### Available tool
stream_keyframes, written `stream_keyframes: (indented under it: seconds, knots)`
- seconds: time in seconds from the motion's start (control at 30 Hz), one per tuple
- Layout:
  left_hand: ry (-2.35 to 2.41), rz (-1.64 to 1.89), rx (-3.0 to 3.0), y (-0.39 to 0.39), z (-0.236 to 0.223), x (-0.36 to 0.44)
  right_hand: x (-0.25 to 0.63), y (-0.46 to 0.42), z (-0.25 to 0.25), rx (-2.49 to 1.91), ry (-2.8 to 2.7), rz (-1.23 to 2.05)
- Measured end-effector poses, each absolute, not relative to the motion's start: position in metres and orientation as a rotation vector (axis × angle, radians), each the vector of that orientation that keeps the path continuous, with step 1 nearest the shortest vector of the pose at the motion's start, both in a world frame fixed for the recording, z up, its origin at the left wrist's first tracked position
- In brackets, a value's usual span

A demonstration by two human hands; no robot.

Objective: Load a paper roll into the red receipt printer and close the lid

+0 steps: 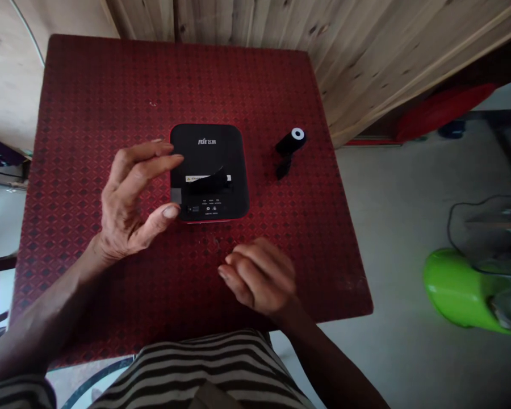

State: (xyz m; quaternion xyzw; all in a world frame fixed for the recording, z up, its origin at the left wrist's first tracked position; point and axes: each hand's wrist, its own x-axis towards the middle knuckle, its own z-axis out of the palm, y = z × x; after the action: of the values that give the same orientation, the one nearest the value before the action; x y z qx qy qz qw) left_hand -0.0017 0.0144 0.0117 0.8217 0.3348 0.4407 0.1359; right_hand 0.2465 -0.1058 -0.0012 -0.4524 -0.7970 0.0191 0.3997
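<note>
A black box-shaped device [215,153] with white lettering, a label strip and small buttons lies in the middle of the red patterned table [89,102]. My left hand [132,199] hovers at its left side, fingers spread and thumb near the device's front left corner, holding nothing. Nearer me, my right hand [258,275] rests on the table with its fingers loosely curled, and I see nothing in it. A black roll with a white core [290,145] lies to the right of the device, apart from both hands.
Wooden plank walls stand behind the table. A green rounded object [455,292] and a black cable lie on the grey floor to the right. A red object [443,111] sits by the wall. My striped clothing fills the bottom edge.
</note>
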Motion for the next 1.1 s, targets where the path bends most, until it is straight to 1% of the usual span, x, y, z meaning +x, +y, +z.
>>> stream_keyframes:
  seconds: [0.1,0.23,0.47,0.7,0.87,1.1]
  knots:
    - [1.078,1.352,2.509,0.002,0.006,-0.009,0.243,-0.119,-0.033,-1.194,-2.144,0.094]
    - [1.071,1.271,2.702,-0.009,-0.012,-0.012,0.238,-0.119,-0.053,-1.351,-2.133,0.109]
    - [1.053,1.213,2.834,-0.007,-0.018,-0.011,0.235,-0.115,-0.048,-1.397,-2.136,0.107]
    - [1.078,1.205,2.826,-0.009,-0.017,-0.011,0.235,-0.113,-0.05,-1.396,-2.125,0.125]
    - [1.139,1.214,2.889,-0.01,-0.01,-0.01,0.235,-0.114,-0.05,-1.402,-2.117,0.116]
    - [1.096,1.208,2.934,-0.006,0.003,-0.007,0.237,-0.115,-0.051,-1.4,-2.129,0.087]
